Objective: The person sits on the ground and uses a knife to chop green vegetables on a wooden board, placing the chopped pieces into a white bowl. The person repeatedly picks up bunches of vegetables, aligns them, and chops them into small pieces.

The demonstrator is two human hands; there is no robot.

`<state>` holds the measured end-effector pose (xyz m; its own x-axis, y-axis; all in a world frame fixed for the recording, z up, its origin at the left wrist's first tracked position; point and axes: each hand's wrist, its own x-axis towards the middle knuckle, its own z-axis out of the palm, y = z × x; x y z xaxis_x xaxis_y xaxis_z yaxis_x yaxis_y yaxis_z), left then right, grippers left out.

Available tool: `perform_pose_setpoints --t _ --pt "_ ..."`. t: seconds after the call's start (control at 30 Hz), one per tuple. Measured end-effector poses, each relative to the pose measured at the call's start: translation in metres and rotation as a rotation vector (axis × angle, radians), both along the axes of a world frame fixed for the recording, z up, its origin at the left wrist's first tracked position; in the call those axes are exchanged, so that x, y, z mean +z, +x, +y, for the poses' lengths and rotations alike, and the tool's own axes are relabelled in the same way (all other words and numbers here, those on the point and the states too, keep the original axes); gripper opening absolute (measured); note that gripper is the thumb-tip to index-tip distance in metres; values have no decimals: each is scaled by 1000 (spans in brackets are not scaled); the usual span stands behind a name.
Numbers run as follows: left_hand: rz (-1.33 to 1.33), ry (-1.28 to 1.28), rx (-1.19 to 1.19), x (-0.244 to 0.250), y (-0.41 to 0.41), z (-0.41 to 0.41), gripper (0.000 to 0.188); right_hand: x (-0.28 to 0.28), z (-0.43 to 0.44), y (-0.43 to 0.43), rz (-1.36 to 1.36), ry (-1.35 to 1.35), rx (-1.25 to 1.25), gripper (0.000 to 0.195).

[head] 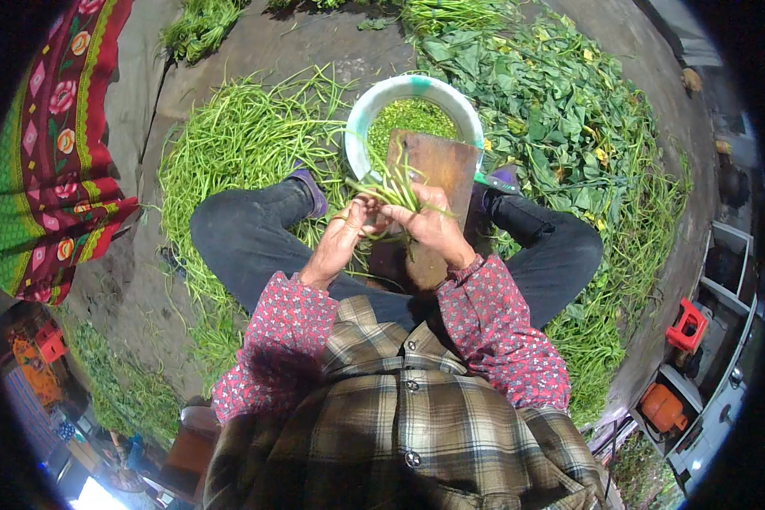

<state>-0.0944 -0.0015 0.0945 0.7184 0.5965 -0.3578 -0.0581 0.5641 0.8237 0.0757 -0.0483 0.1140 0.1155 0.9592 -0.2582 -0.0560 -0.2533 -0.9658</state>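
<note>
My right hand [430, 217] grips a small bunch of long green stems [392, 190], their ends fanning out past the fingers. Close beside it, my left hand [341, 242] has its fingers curled at the lower side of the bunch, pinching thin stems. Just beyond the hands, a wooden cutting board [456, 162] slopes with its far end over the rim of a round white-and-green basin [359, 134]. Finely chopped greens [414, 116] lie inside the basin. A green handle [480, 179] sticks out at the board's right edge; what it belongs to is hidden.
A large heap of loose stems [248, 134] spreads to the left. Leafy vines [542, 108] cover the ground at right. Tied bundles [449, 16] lie at the far side. A flowered blanket [64, 127] hangs at left; a red stool [686, 325] stands at right.
</note>
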Motion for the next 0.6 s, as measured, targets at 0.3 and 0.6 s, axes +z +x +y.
perform_pose_setpoints --t 0.3,0.6 --pt "-203 -296 48 5 8 4 55 1 -7 -24 -75 -9 62 24" --pt "-270 -397 196 1 11 6 45 7 -11 -24 55 -47 102 19"
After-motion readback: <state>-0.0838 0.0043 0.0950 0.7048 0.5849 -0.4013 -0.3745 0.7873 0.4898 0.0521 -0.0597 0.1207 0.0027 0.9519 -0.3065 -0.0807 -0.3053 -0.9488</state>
